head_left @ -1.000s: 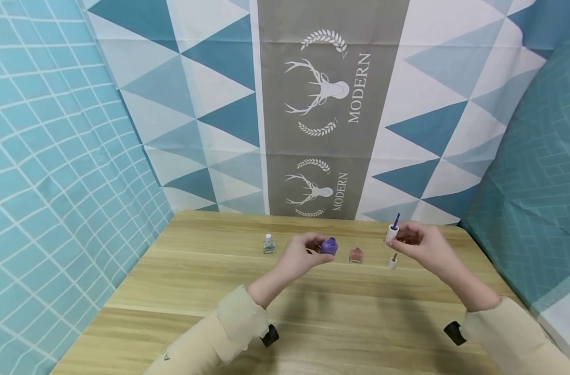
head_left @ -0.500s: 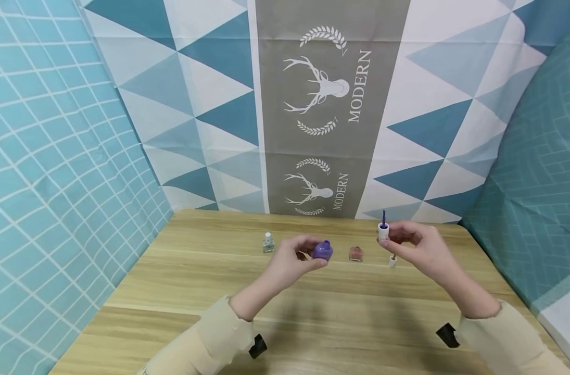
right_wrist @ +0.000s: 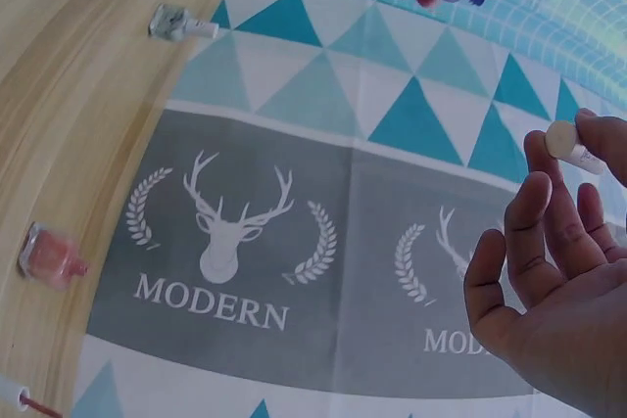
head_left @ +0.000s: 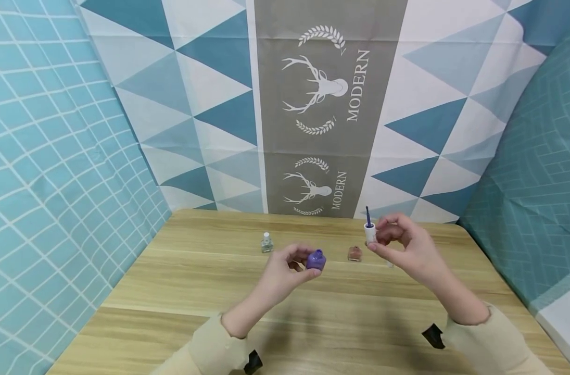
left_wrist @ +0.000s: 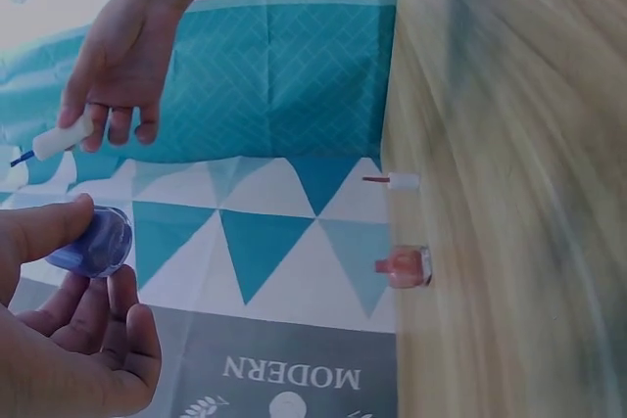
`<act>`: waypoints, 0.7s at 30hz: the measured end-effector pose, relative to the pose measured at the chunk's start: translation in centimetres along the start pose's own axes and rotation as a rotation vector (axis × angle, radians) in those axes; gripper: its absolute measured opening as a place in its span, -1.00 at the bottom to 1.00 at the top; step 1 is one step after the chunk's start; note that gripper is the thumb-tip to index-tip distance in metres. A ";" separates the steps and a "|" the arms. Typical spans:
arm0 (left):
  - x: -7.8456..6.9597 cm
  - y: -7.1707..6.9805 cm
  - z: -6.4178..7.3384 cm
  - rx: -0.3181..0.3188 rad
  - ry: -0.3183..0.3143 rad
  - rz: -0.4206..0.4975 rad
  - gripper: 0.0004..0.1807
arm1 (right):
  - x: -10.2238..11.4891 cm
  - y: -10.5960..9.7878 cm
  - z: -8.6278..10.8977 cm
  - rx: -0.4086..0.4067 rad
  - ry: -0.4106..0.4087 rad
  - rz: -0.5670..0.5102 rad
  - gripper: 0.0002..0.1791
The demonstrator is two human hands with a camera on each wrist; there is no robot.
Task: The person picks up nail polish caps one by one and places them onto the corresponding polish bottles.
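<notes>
Head view, at the left of the row near the far edge of the table (head_left: pixel 172 297): a clear bottle (head_left: pixel 266 242) stands upright with its white cap on. Just right of it, left of the frame's centre line at the wrist, the left hand (head_left: pixel 285 271) pinches a purple bottle (head_left: pixel 315 260) between thumb and fingers, holding it above the table, roughly upright, its neck uncapped. Next comes a salmon bottle (head_left: pixel 354 254), upright on the table, also with a bare neck. Further right, the right hand (head_left: pixel 406 247) pinches a white cap (head_left: pixel 370 234) by thumb and forefinger, the other fingers loosely bent; its purple brush (head_left: pixel 368 217) points upward. Partly hidden behind that hand is a small white cap (left_wrist: pixel 404 181), which the left wrist view shows standing on the table, reddish brush up.

The work looks partway along: two bottles are uncapped, while the clear one is closed and neither loose cap sits on a bottle. The purple bottle lies at the left hand's fingertips, well apart from the right hand's cap, which is held higher in the frame.
</notes>
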State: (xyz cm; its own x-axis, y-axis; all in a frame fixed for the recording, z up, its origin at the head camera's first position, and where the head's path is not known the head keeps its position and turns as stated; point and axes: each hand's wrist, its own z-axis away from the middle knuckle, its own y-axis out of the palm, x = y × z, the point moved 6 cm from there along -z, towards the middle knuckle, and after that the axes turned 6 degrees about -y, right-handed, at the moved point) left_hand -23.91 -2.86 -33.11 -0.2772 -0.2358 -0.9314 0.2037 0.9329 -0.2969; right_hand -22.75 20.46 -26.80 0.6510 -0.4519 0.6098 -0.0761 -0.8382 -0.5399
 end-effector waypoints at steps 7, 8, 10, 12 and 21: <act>1.1 0.5 0.2 -0.021 -0.020 -0.025 -0.65 | 0.5 0.7 0.1 0.015 -0.038 -0.002 -0.70; 1.2 0.5 0.2 -0.027 -0.022 -0.033 -0.65 | 0.5 0.8 0.1 0.020 -0.039 -0.002 -0.70; 1.5 0.6 0.2 -0.036 -0.027 -0.034 -0.66 | 0.5 1.0 0.0 0.028 -0.049 -0.006 -0.70; 1.8 0.8 0.1 -0.044 -0.034 -0.023 -0.66 | 0.5 1.2 0.0 0.035 -0.061 -0.005 -0.70; 2.8 1.5 -0.2 -0.042 -0.026 0.042 -0.67 | 0.0 1.7 -0.4 0.062 -0.097 -0.007 -0.71</act>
State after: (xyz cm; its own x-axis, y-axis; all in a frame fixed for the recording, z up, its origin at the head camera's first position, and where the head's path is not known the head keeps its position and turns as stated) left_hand -24.60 -2.03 -36.17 -0.2446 -0.2032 -0.9481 0.1745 0.9526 -0.2492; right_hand -23.12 18.88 -27.49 0.7216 -0.4116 0.5566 -0.0264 -0.8198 -0.5720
